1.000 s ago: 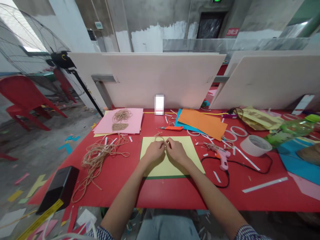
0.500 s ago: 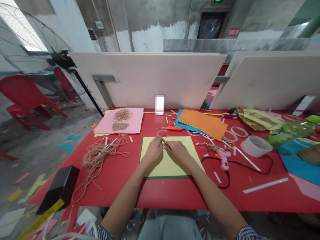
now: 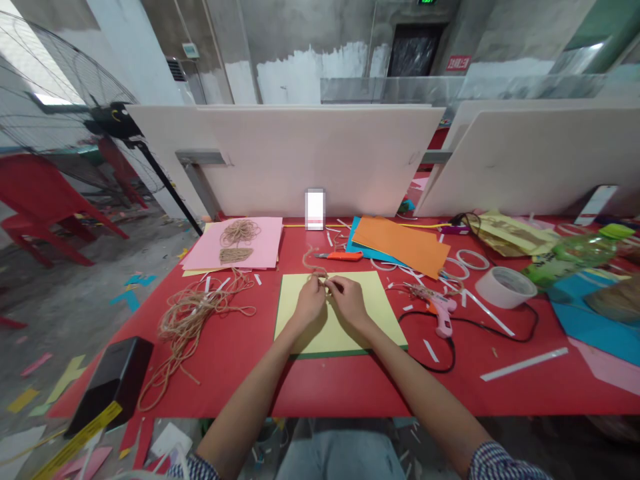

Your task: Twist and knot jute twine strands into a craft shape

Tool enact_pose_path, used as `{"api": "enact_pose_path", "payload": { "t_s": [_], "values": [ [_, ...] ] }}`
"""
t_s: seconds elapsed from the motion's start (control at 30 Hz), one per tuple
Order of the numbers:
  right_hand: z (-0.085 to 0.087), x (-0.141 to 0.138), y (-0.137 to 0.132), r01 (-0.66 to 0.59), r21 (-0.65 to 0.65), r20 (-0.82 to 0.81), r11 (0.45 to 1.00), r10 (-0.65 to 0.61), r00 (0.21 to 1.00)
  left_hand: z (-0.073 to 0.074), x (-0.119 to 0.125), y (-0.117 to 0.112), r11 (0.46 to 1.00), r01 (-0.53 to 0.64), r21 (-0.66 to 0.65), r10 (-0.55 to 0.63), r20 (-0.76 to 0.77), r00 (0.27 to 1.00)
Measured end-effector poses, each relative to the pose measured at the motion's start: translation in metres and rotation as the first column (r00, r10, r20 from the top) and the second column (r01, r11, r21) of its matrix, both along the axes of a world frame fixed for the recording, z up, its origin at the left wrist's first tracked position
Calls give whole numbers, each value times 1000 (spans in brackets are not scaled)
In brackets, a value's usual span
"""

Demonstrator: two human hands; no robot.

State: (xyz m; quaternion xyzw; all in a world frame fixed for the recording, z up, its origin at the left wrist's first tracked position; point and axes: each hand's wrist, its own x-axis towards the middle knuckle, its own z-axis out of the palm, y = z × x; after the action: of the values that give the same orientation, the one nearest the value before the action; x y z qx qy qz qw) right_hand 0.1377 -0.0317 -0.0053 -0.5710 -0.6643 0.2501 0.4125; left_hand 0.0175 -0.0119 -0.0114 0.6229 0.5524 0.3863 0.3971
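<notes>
My left hand [image 3: 311,298] is closed on a short length of jute twine [image 3: 309,257], whose loose end curls out beyond the fingertips. Close against it, my right hand [image 3: 349,298] pinches the same twine, fingertips nearly touching. Both hands are over a pale yellow sheet of paper [image 3: 300,339] with a dark green edge under it. Just past them lies an orange utility knife [image 3: 345,256]. To the left is a loose heap of twine [image 3: 187,317]. A pink sheet [image 3: 267,240] behind it bears a coil of twine [image 3: 240,232] and a flat twine piece [image 3: 235,255].
A pink glue gun [image 3: 443,313] with a black cord lies at right, by a wide tape roll [image 3: 506,287] and a green bottle [image 3: 575,257]. Orange paper [image 3: 400,243] lies behind. A black box [image 3: 113,380] sits at the left table edge. White boards [image 3: 320,153] stand across the back.
The twine's free end now reaches farther up past my fingers. My right fingers have shifted slightly and loosened their curl. The whole view has moved a little.
</notes>
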Motion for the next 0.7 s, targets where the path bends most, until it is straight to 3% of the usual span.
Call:
{"api": "enact_pose_path", "payload": {
  "t_s": [0.2, 0.37, 0.53, 0.6, 0.7],
  "values": [
    [-16, -8, 5, 15, -186, -437, 982, -96, 894, 11, -1, -13, 995, -6, 105, 30, -228, 973],
    [-16, -9, 7, 8, -311, -568, 950, -192, 801, 9, -3, -12, 993, 81, 89, -54, -272, 961],
    [-10, 0, 10, 74, -296, -421, 952, -200, 885, 7, -10, -1, 992, -61, 114, 79, -164, 983],
    [-8, 3, 9, 96, -231, -275, 968, -160, 948, 10, -13, 3, 990, -90, 110, 99, -73, 992],
    [-2, 5, 6, 109, -160, 0, 981, -110, 994, 15, -16, 5, 998, -43, 53, 43, 13, 999]
  ]
}}
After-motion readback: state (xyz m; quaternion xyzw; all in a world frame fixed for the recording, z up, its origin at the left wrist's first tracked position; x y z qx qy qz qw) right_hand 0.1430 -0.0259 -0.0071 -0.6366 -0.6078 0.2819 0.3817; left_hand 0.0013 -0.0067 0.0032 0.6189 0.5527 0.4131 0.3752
